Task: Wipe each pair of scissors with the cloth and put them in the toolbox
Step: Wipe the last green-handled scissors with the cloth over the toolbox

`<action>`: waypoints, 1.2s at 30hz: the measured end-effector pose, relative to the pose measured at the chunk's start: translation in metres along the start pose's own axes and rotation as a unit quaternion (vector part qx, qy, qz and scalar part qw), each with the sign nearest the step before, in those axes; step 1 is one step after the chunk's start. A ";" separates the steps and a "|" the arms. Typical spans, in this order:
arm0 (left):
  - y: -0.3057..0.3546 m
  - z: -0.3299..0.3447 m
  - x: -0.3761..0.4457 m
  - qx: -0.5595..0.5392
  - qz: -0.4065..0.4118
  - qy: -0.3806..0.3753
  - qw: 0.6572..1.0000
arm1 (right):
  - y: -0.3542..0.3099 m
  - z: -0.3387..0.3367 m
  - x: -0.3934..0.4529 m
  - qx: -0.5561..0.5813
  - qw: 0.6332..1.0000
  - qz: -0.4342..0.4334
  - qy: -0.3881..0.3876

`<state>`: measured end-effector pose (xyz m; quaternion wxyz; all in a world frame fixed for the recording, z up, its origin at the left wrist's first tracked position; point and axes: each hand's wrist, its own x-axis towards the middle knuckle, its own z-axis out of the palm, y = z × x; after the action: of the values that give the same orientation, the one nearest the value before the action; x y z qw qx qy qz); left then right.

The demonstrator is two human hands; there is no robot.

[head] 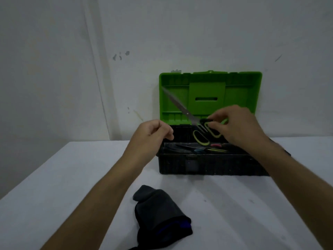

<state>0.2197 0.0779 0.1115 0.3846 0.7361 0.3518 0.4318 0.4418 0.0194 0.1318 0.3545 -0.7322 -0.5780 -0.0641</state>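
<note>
A black toolbox (pixel 207 165) with its green lid (pixel 239 91) raised stands against the wall. My right hand (pixel 239 127) pinches the handle of scissors with black and lime-green handles (pixel 201 137) above the box, blades pointing up and left. My left hand (pixel 153 132) hovers beside the box's left end with loosely curled fingers, holding nothing. Other scissors (pixel 203 149) with coloured handles lie inside the box. A dark grey cloth (pixel 160 213) lies crumpled on the table in front.
The white table (pixel 63 177) runs up to a pale wall (pixel 72 60) behind the toolbox. The table's left edge slants from the near left toward the wall.
</note>
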 end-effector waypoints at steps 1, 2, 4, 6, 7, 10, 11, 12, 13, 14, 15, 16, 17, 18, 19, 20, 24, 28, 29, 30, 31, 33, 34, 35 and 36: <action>-0.002 0.004 0.010 0.025 -0.001 -0.012 1.000 | 0.008 0.000 0.012 -0.042 0.999 -0.003 -0.017; -0.004 0.009 0.020 0.051 0.003 -0.020 0.998 | 0.016 0.002 0.023 -0.083 0.996 -0.006 -0.034; -0.009 0.021 0.040 0.106 0.010 -0.035 0.994 | 0.032 0.013 0.042 -0.148 0.986 -0.013 -0.072; -0.013 0.032 0.058 0.174 0.018 -0.049 0.983 | 0.047 0.028 0.058 -0.186 0.976 -0.010 -0.114; -0.015 0.036 0.067 0.206 0.025 -0.055 0.977 | 0.054 0.035 0.065 -0.196 0.972 -0.004 -0.131; -0.020 0.048 0.095 0.260 0.044 -0.073 0.962 | 0.075 0.055 0.086 -0.203 0.962 0.019 -0.182; -0.021 0.051 0.105 0.270 0.046 -0.079 0.958 | 0.081 0.063 0.092 -0.195 0.960 0.028 -0.199; -0.022 0.054 0.113 0.281 0.048 -0.084 0.955 | 0.086 0.069 0.096 -0.184 0.959 0.038 -0.213; -0.021 0.058 0.122 0.293 0.049 -0.086 0.951 | 0.091 0.075 0.100 -0.172 0.958 0.048 -0.224; -0.021 0.061 0.130 0.304 0.054 -0.088 0.947 | 0.095 0.080 0.102 -0.163 0.957 0.056 -0.233; -0.020 0.065 0.138 0.312 0.061 -0.090 0.944 | 0.098 0.084 0.103 -0.157 0.957 0.059 -0.238; -0.019 0.068 0.145 0.318 0.069 -0.090 0.941 | 0.101 0.086 0.105 -0.151 0.959 0.058 -0.234; -0.018 0.071 0.152 0.325 0.079 -0.089 0.938 | 0.103 0.086 0.107 -0.144 0.966 0.050 -0.211; -0.016 0.074 0.159 0.331 0.094 -0.086 0.935 | 0.103 0.084 0.109 -0.134 0.976 0.037 -0.168; -0.013 0.077 0.166 0.336 0.112 -0.080 0.932 | 0.101 0.079 0.113 -0.123 0.986 0.018 -0.111; -0.010 0.080 0.173 0.341 0.133 -0.069 0.928 | 0.098 0.073 0.118 -0.116 0.992 -0.003 -0.051; 0.007 0.093 0.212 0.400 0.189 0.003 0.897 | 0.082 0.045 0.145 -0.129 0.985 -0.058 0.094; 0.024 0.100 0.239 0.449 0.217 0.078 0.863 | 0.078 0.028 0.173 -0.160 0.980 -0.049 0.105; 0.025 0.101 0.240 0.456 0.218 0.086 0.859 | 0.079 0.026 0.177 -0.159 0.982 -0.042 0.092; 0.027 0.102 0.240 0.463 0.220 0.089 0.854 | 0.078 0.024 0.179 -0.155 0.984 -0.038 0.082; 0.029 0.103 0.239 0.470 0.221 0.091 0.850 | 0.078 0.022 0.179 -0.152 0.985 -0.037 0.078; 0.032 0.102 0.234 0.476 0.216 0.092 0.848 | 0.077 0.017 0.175 -0.148 0.985 -0.036 0.078; 0.033 0.100 0.230 0.473 0.216 0.097 0.848 | 0.075 0.015 0.170 -0.145 0.985 -0.037 0.083; 0.035 0.099 0.226 0.469 0.219 0.103 0.849 | 0.074 0.013 0.163 -0.141 0.985 -0.038 0.089; 0.037 0.098 0.220 0.466 0.224 0.112 0.849 | 0.071 0.011 0.155 -0.134 0.985 -0.039 0.099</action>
<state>0.3988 0.2219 0.1915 -0.1529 0.8341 0.3780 0.3715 0.5521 0.1448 0.1701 0.3062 -0.7399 -0.5544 -0.2269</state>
